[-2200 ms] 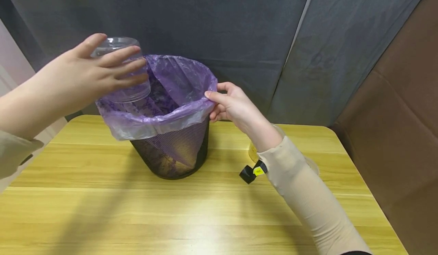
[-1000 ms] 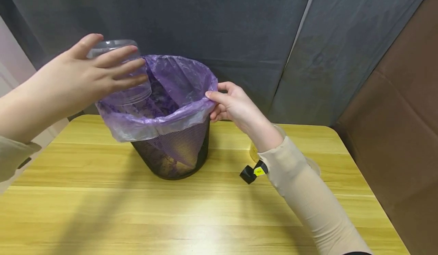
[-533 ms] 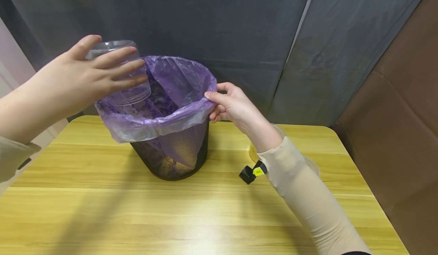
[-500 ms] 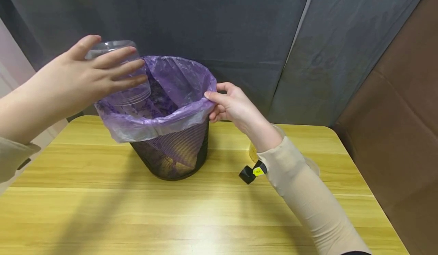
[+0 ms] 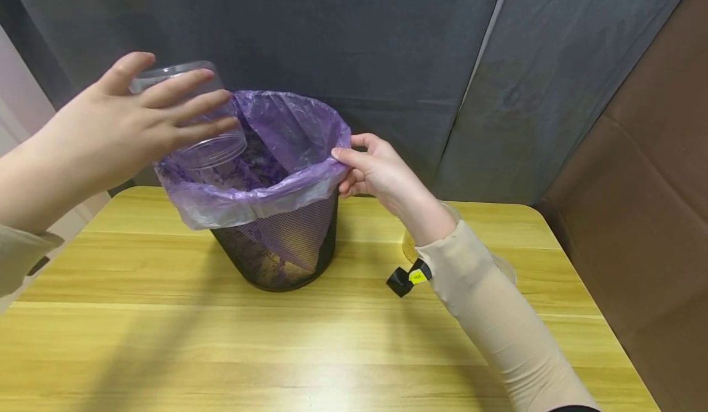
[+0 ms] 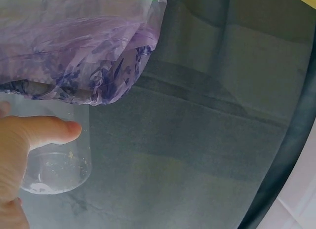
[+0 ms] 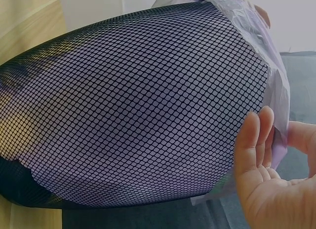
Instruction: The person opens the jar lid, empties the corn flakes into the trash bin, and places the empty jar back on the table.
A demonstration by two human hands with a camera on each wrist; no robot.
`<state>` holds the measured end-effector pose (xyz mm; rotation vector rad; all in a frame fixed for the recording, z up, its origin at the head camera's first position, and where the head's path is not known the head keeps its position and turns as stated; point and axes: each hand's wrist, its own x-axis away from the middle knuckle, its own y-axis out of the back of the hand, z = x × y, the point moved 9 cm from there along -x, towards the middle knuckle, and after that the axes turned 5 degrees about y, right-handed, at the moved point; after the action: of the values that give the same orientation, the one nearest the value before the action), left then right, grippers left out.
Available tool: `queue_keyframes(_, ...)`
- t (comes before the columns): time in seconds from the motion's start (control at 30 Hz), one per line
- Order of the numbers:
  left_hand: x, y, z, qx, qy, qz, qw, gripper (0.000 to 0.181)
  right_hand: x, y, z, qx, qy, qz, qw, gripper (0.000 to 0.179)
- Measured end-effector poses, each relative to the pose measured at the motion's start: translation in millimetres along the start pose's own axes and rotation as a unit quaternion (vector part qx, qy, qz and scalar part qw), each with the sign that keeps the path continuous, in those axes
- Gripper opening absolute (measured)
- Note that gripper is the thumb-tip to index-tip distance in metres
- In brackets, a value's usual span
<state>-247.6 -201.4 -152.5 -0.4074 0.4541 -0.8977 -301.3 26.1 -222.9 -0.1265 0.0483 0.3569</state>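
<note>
My left hand holds a clear plastic jar tilted over the left side of a wastebasket, its ridged rim pointing down into it. In the left wrist view a thumb lies along the jar, and whitish specks cling inside its end. The wastebasket is black mesh and stands on the table, lined with a purple plastic bag folded over the rim. My right hand pinches the bag and rim at the right side, thumb on the inside. The right wrist view shows fingers against the mesh.
Behind my right forearm, mostly hidden, are a yellowish see-through container and a clear round piece. A black object with a yellow label shows beside the sleeve. A grey curtain hangs behind the wood-grain table.
My left hand and the jar's upper end have shifted slightly left, and the jar leans a little more. My right hand keeps its hold on the bag and rim.
</note>
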Motion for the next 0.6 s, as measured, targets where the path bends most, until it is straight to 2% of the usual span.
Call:
queue_keyframes(0.07,1.8,-2.7,-0.1,-0.094,-0.010,0.017,0.9954,0.068,-0.4,0.2,-0.6,0.001,-0.001,-0.001,1.0000,0.037)
queue_keyframes(0.1,2.3,-2.9,0.9,-0.085,-0.011,0.020,0.9961,0.069,-0.7,0.3,-0.9,0.002,-0.002,-0.001,1.0000,0.037)
queue_keyframes(0.13,3.0,-3.4,1.9,-0.095,-0.012,0.026,0.9950,0.067,-0.8,0.4,-1.1,0.003,-0.002,-0.001,1.0000,0.037)
queue_keyframes(0.17,3.2,-2.2,5.3,-0.016,0.000,0.027,0.9995,0.068,-0.9,0.5,-1.2,0.003,-0.002,-0.001,1.0000,0.037)
queue_keyframes(0.2,3.7,-1.6,6.3,0.009,-0.003,0.028,0.9996,0.072,-0.9,0.4,-1.2,0.004,-0.002,-0.001,1.0000,0.037)
queue_keyframes(0.23,4.5,-1.8,6.5,-0.028,-0.008,0.033,0.9990,0.073,-0.9,0.3,-1.2,0.003,-0.002,0.000,1.0000,0.037)
queue_keyframes(0.27,4.7,-0.7,8.3,-0.021,-0.008,0.036,0.9991,0.074,-0.9,0.3,-1.2,0.003,-0.002,0.000,1.0000,0.037)
queue_keyframes(0.3,5.0,2.0,11.6,0.050,-0.002,0.034,0.9982,0.080,-1.0,0.2,-1.2,0.003,-0.001,0.001,1.0000,0.037)
queue_keyframes(0.33,4.6,4.5,17.0,0.137,0.013,0.034,0.9898,0.087,-0.9,0.0,-1.2,0.003,-0.001,0.002,1.0000,0.036)
queue_keyframes(0.37,3.9,7.1,23.1,0.232,0.027,0.033,0.9717,0.094,-0.9,-0.1,-1.2,0.002,-0.001,0.002,1.0000,0.036)
queue_keyframes(0.4,3.3,8.9,27.7,0.258,0.035,0.035,0.9650,0.101,-0.8,-0.3,-1.1,0.002,-0.001,0.002,1.0000,0.036)
queue_keyframes(0.43,2.6,11.7,34.5,0.370,0.048,0.027,0.9276,0.111,-0.6,-0.5,-1.1,0.001,-0.002,0.003,1.0000,0.036)
queue_keyframes(0.47,1.8,13.7,40.1,0.448,0.055,0.024,0.8921,0.119,-0.5,-0.5,-1.1,0.002,-0.002,0.002,1.0000,0.036)
queue_keyframes(0.5,1.5,15.4,45.4,0.527,0.062,0.014,0.8474,0.127,-0.2,-0.6,-1.1,0.002,-0.003,0.002,1.0000,0.036)
queue_keyframes(0.53,2.6,14.6,45.6,0.525,0.065,0.009,0.8488,0.125,-0.2,-0.8,-1.0,0.002,-0.003,0.002,1.0000,0.036)
queue_keyframes(0.6,3.2,13.9,48.5,0.551,0.073,0.012,0.8313,0.126,-0.2,-0.9,-1.1,0.002,-0.003,0.002,1.0000,0.036)
